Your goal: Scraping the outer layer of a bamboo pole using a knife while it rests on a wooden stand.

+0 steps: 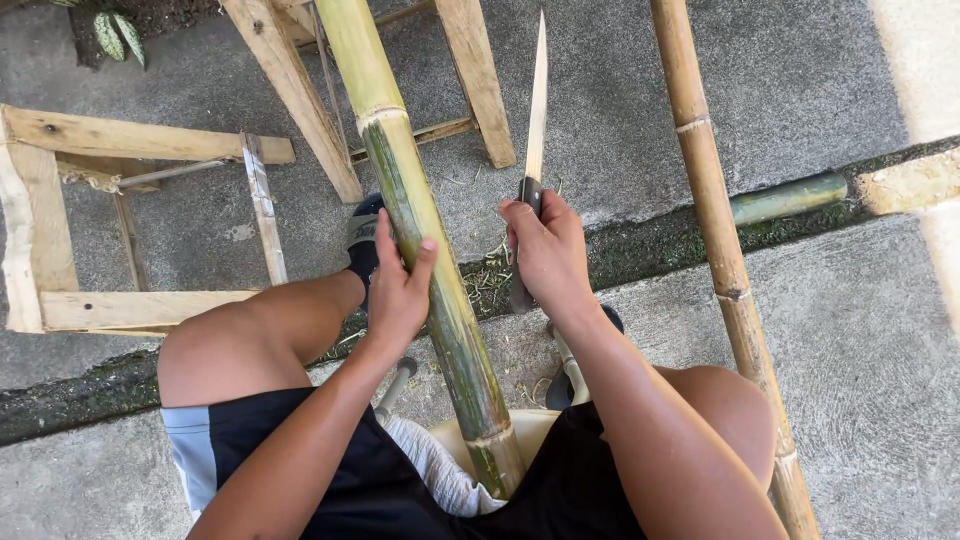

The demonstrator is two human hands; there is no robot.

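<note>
A thick green-yellow bamboo pole runs from between my knees up and away to the top of the view. My left hand wraps around its left side at mid-length. Right of the pole, my right hand grips the dark handle of a long knife. Its pale blade points straight up and away from me, clear of the pole. I sit on a cream plastic seat with a cloth beside the pole's near end.
A thinner tan bamboo pole slants down the right side. Wooden frames stand at the left and top. A short green bamboo piece lies in a mossy crack across the concrete floor. My sandalled feet rest by the crack.
</note>
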